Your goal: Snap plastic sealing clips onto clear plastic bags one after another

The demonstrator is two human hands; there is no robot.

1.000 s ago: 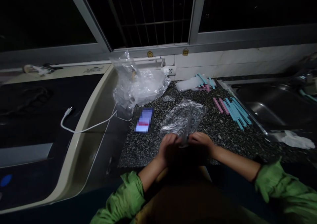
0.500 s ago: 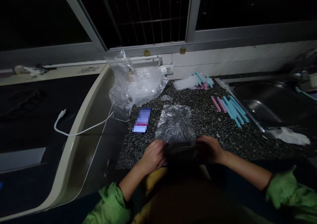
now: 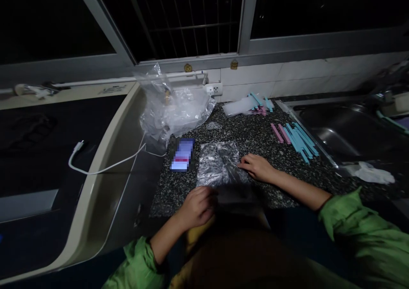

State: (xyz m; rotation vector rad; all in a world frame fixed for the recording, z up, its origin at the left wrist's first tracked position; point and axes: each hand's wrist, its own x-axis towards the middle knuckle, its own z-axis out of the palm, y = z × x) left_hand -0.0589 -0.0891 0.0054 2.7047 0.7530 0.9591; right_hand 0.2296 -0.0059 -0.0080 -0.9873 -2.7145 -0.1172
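Note:
A clear, crinkled plastic bag (image 3: 217, 163) lies flat on the speckled dark countertop in front of me, its near part in shadow. At its near left corner my left hand (image 3: 198, 206) is closed, fingers curled on the bag's edge; the fingertips are partly lost in the dark. My right hand (image 3: 258, 168) rests at the bag's right edge, thumb and forefinger pinched together on the film. Just left of the bag is a phone (image 3: 182, 154) with its screen lit.
Light-blue strips (image 3: 300, 140) and pink strips (image 3: 280, 133) lie at the right, before a metal sink (image 3: 338, 131). A heap of clear plastic bags (image 3: 185, 112) sits by the wall. White translucent packets (image 3: 238, 106) with more strips lie behind. A white cable (image 3: 111, 169) crosses at left.
My right hand has moved up and left from the near right corner to the bag's right edge. The bag has shifted slightly left and nearer; my left hand stays near its corner.

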